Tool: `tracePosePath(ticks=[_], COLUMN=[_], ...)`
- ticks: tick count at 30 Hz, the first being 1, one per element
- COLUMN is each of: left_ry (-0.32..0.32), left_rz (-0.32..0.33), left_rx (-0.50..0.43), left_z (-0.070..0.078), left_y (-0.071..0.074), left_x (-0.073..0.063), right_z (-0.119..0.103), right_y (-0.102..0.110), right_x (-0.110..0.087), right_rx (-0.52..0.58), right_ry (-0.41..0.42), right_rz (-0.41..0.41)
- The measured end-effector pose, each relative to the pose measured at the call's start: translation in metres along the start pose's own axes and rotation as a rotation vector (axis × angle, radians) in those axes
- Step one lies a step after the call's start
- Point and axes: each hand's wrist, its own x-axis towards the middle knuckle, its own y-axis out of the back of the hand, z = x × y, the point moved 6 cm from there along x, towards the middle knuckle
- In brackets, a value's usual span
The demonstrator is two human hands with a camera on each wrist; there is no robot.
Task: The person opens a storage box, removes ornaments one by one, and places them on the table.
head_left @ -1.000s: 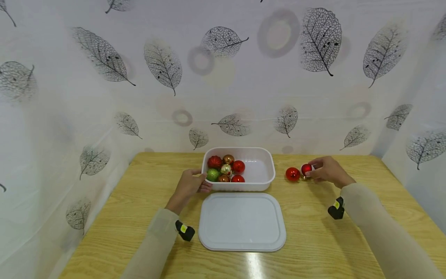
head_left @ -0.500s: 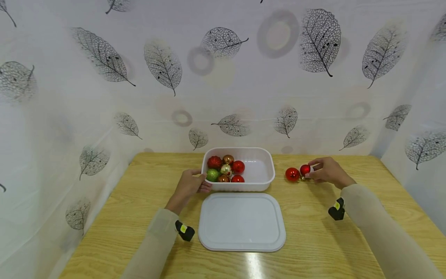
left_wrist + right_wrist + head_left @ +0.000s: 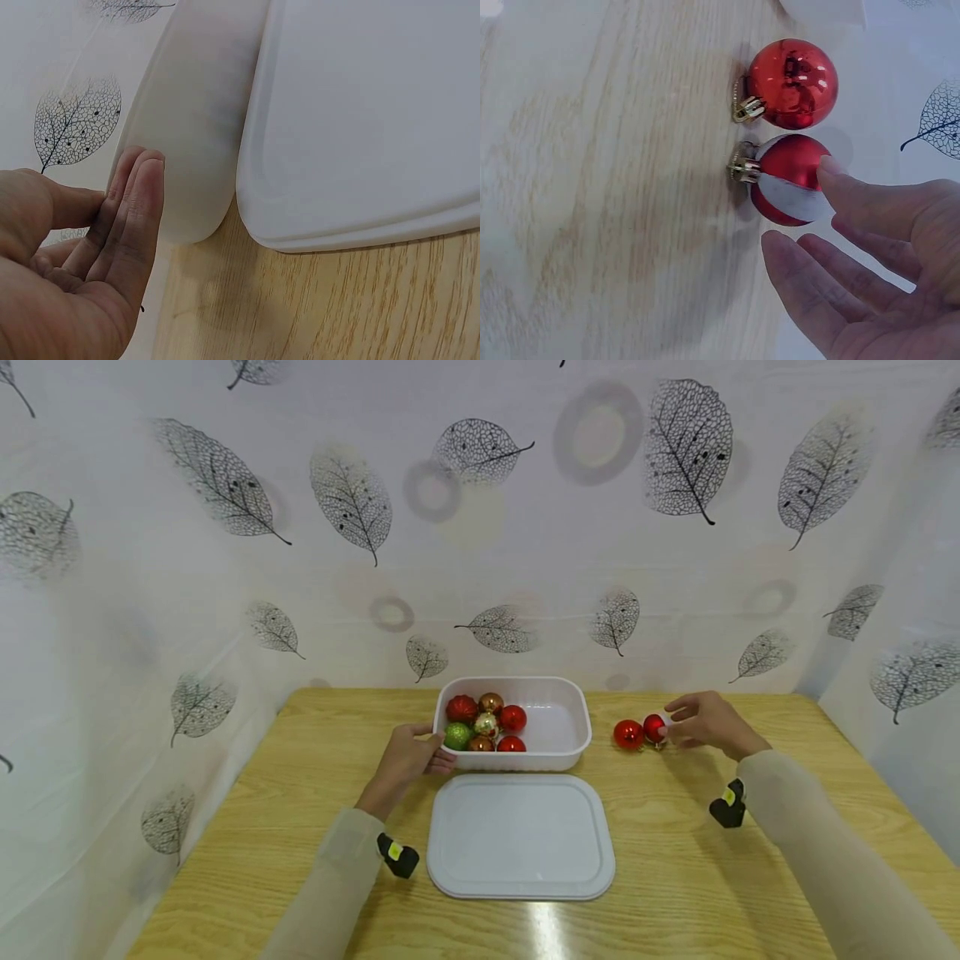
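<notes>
A white plastic container [image 3: 551, 760] holds several Christmas baubles [image 3: 486, 725] in red, gold, brown and green, bunched in its left half. My left hand [image 3: 408, 753] pinches the container's left end, thumb at the rim and fingers along the outer wall [image 3: 199, 135]. On the table to the right lie two baubles side by side: a shiny red one [image 3: 628, 735] and a red-and-white one [image 3: 791, 180], gold caps towards me. My right hand [image 3: 708, 725] is spread beside the red-and-white bauble, thumb tip overlapping its edge in the right wrist view, nothing gripped.
A flat white lid [image 3: 521, 837] lies on the wooden table [image 3: 300, 827] in front of the container. Behind the table hangs a pale curtain [image 3: 525, 568] with a leaf print. Each wrist wears a small black camera [image 3: 397, 856].
My right hand has moved the red-and-white bauble slightly left, up against the shiny red one, then loosened its fingers and drawn back a little. The left hand stays at the container.
</notes>
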Motion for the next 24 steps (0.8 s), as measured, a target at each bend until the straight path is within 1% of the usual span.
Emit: tracePosePath(ticks=[5,12,24], left_ry=[0.002,0.004,0.005], left_rz=[0.003,0.000,0.004], left_rx=[0.010,0.011,0.011], left_z=[0.000,0.001,0.002], left_y=[0.000,0.001,0.000], left_x=[0.000,0.000,-0.003], right_z=[-0.009,-0.022,-0.053], right_y=[0.003,0.005,-0.004], right_x=[-0.001,0.000,0.006], right_rx=[-0.012,-0.049,-0.090], right_ry=[0.024,0.035,0.051], right_rz=[0.005,0.026,0.055])
